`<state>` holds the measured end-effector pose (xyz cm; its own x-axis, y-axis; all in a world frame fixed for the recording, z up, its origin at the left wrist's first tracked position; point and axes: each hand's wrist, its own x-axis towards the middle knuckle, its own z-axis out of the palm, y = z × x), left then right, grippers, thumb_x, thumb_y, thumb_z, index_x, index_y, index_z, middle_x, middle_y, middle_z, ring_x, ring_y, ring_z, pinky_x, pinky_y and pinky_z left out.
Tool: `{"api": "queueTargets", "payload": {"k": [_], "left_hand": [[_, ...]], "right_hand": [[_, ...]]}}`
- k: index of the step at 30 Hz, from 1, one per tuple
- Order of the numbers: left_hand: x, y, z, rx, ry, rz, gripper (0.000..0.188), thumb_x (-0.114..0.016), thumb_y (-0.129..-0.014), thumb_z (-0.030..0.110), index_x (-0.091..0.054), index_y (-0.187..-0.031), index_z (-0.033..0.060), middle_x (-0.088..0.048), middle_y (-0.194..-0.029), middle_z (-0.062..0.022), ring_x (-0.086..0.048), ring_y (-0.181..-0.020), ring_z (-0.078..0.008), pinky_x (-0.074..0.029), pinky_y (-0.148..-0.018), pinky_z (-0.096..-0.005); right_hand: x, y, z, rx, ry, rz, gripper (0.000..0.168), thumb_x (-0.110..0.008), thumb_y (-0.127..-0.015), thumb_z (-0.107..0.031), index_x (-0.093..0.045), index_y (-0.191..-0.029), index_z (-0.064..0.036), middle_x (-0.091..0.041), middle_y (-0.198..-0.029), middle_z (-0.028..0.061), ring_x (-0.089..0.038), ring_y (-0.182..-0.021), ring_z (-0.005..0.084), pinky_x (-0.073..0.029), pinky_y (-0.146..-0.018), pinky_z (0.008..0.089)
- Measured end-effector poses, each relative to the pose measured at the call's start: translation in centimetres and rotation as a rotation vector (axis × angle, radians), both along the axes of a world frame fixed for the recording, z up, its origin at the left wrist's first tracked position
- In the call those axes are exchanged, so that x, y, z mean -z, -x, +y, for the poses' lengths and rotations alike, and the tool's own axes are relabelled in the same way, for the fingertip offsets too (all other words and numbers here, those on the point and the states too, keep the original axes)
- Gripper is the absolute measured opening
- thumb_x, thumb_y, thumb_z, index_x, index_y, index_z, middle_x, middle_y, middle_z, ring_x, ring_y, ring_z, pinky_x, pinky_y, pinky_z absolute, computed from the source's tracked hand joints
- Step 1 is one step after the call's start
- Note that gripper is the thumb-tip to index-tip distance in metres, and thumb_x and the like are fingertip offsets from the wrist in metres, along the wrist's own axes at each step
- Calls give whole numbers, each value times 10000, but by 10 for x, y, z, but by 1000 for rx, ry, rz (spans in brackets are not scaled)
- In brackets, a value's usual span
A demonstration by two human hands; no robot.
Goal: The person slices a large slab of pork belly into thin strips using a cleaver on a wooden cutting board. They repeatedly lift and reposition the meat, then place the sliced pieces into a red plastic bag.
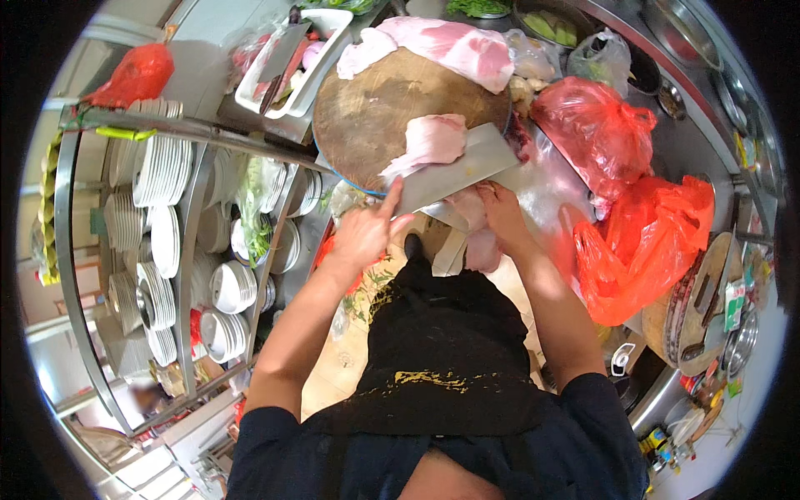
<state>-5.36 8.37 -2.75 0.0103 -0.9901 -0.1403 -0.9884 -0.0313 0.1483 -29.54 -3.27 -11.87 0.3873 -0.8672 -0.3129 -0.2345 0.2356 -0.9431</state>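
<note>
My left hand [364,232] is at the near left end of a broad cleaver [462,165], with the index finger stretched along the blade and the handle hidden. The blade lies tilted across the near edge of a round wooden chopping board [359,119]. Against its far side rests a pale pink piece of raw meat [437,139]. My right hand [503,209] holds a hanging piece of raw meat [482,250] just below the blade's near edge; its fingertips are close to the blade. A large slab of raw pork [447,47] covers the board's far rim.
Red plastic bags [594,131] lie right of the board. A white tub [340,37] with vegetables and a knife stands at the far left. Stacked white plates [164,169] fill a metal rack [206,128] on the left. More round boards [700,300] stand at right.
</note>
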Motion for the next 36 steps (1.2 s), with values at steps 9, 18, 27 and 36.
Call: {"api": "queueTargets", "payload": {"k": [9,18,27,36], "left_hand": [[3,14,-23,3,-30,-52,783,-558,-964,522,-310,-1543,56,-666,-660,-220,-659,-563,-399,-527,-518,-484],[-4,7,-42,8,-18,14,766,-516,-972,560,-330,-1539,80,-662,-646,-217,-669,-598,-405,-541,-568,-500],[-5,11,-40,-80,-105,14,734,-575,-964,500,-321,-1546,132,-684,-759,-251,-666,-682,-454,-536,-621,-533],[-35,-13,-104,-184,-69,631,506,-574,-989,471,-644,-1224,29,-628,-646,-186,-606,-546,-301,-494,-533,-418]], "right_hand": [[-26,-32,62,-162,154,111,478,-445,-1042,-401,-589,-1231,14,-629,-1080,337,-596,-1010,530,-487,-866,548],[-14,1,16,-28,204,122,427,-504,-1017,-317,-606,-1267,14,-688,-1112,249,-651,-1045,391,-495,-907,443],[-27,-19,47,-193,171,245,444,-449,-1051,-360,-623,-1200,21,-678,-1094,264,-656,-1032,416,-500,-875,470],[17,-19,41,-132,-18,149,550,-436,-1044,-462,-567,-1282,17,-637,-1099,336,-616,-1052,497,-482,-922,496]]}}
